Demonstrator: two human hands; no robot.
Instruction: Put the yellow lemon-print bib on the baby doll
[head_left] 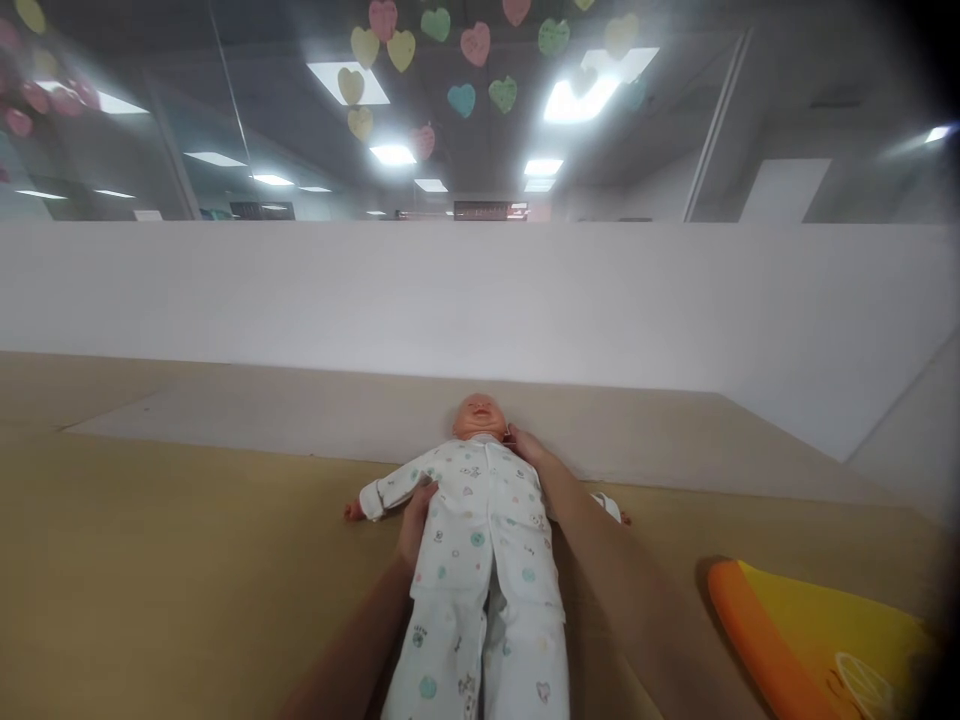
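Note:
A baby doll [480,415] lies on its back, head away from me, its arms spread out to both sides. It wears a white printed shirt [487,515] and matching white trousers [442,660]. My left hand [415,515] grips the doll's side under its arm, thumb in front and the other fingers mostly hidden. At the collar, beside the doll's neck, my right hand [523,443] has its fingers closed on the shirt's edge; the fingertips are small and partly hidden. My right forearm crosses in front of the doll's arm on that side.
The doll lies on a tan surface [187,560] with a paler strip along the back. Behind it stands a low white wall [375,295] topped by glass with heart-shaped paper notes [461,99]. An orange and yellow item [817,635] lies at the right.

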